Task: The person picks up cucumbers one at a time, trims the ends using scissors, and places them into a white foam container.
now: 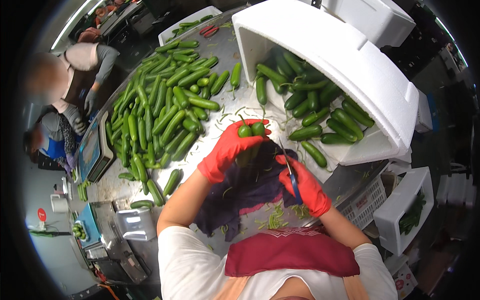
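Note:
My left hand [225, 152], in a red rubber glove, is closed around two green cucumbers [244, 131], their stem ends pointing up and away from me. In my right hand [311, 192], gloved the same, is a pair of scissors [294, 186] with blue handles; the blades point toward the cucumbers. Whether they touch a stem I cannot tell. A large heap of cucumbers [160, 107] lies to the left. More cucumbers [345, 122] spill from a white foam box [345, 55] tipped on its side at the right. Below my hands lies a dark cloth [220, 200] with cut stem bits [275, 220].
A weighing scale [101, 156] stands beyond the heap's left edge, near a person [82, 60] in grey sleeves. Red-handled scissors [209, 31] lie at the far edge. A clear bin [136, 224] is at near left; a white crate [367, 202] stands at right.

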Action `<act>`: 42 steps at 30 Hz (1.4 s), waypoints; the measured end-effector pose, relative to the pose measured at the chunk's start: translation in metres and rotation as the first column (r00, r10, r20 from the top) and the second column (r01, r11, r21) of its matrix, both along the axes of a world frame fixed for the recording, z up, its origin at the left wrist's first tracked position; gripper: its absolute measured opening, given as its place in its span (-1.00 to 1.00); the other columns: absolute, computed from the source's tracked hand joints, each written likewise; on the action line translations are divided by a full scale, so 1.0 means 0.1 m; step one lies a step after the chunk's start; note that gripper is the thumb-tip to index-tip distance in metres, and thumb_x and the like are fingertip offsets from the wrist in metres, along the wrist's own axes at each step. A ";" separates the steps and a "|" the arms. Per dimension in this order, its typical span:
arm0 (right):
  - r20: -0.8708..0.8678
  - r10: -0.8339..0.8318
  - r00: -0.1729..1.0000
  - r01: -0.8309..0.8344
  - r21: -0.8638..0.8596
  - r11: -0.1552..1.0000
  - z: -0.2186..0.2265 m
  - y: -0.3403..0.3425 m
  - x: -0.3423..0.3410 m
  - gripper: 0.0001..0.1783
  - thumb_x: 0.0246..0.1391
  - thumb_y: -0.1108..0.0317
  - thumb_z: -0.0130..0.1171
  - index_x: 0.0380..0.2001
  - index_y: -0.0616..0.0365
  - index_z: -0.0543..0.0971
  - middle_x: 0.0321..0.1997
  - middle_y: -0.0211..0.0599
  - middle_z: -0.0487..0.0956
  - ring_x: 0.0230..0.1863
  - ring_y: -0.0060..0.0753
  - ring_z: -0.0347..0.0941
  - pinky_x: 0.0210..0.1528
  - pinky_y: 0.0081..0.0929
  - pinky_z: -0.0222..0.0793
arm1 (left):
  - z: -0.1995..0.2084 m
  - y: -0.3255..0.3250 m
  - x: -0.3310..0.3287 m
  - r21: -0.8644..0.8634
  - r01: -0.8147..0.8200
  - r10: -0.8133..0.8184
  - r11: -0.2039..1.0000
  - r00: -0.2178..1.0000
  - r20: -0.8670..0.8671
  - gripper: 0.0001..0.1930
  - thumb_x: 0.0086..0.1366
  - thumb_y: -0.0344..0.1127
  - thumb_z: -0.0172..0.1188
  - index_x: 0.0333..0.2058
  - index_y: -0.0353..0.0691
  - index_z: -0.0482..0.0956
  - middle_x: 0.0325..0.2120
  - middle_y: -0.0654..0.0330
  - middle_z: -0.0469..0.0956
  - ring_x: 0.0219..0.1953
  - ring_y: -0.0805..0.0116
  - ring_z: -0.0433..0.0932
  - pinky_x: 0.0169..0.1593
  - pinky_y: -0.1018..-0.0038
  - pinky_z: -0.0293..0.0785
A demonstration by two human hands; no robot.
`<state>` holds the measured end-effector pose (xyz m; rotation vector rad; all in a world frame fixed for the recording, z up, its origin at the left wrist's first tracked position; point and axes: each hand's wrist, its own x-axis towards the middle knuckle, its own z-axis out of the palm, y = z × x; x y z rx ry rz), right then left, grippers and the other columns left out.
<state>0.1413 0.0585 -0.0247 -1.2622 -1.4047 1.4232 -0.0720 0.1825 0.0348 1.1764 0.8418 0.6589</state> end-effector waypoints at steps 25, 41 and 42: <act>0.044 -0.081 0.996 0.092 -0.364 0.927 0.40 -0.26 0.10 -0.71 0.13 0.30 0.21 -0.10 0.16 0.54 -0.40 -0.43 0.57 -0.53 -0.70 0.45 -0.52 -0.67 0.37 | 0.10 -0.62 0.20 0.061 0.333 -0.288 0.941 0.882 -0.373 -0.55 0.09 -0.29 0.23 -0.06 -0.41 0.50 -0.31 0.12 0.59 -0.25 0.43 0.53 -0.12 0.47 0.45; -0.128 -0.133 0.983 0.055 -0.488 0.871 -0.22 -0.06 -0.26 -0.70 0.12 0.16 0.22 -0.16 0.09 0.53 -0.61 -0.42 0.47 -0.66 -0.61 0.38 -0.58 -0.64 0.29 | -0.43 -0.36 -0.27 -0.737 -0.010 0.688 0.676 0.367 0.626 -0.49 0.32 -0.24 0.01 0.18 -0.36 0.23 0.03 -0.17 0.41 0.07 0.06 0.45 0.19 0.22 0.36; -0.130 -0.122 0.984 0.042 -0.497 0.867 -0.18 -0.05 -0.27 -0.69 0.12 0.16 0.22 -0.16 0.09 0.52 -0.61 -0.42 0.47 -0.66 -0.60 0.38 -0.58 -0.64 0.29 | -0.47 -0.37 -0.33 -0.733 -0.017 0.689 0.680 0.355 0.632 -0.50 0.32 -0.25 0.01 0.17 -0.35 0.24 0.04 -0.17 0.40 0.09 0.07 0.43 0.20 0.23 0.34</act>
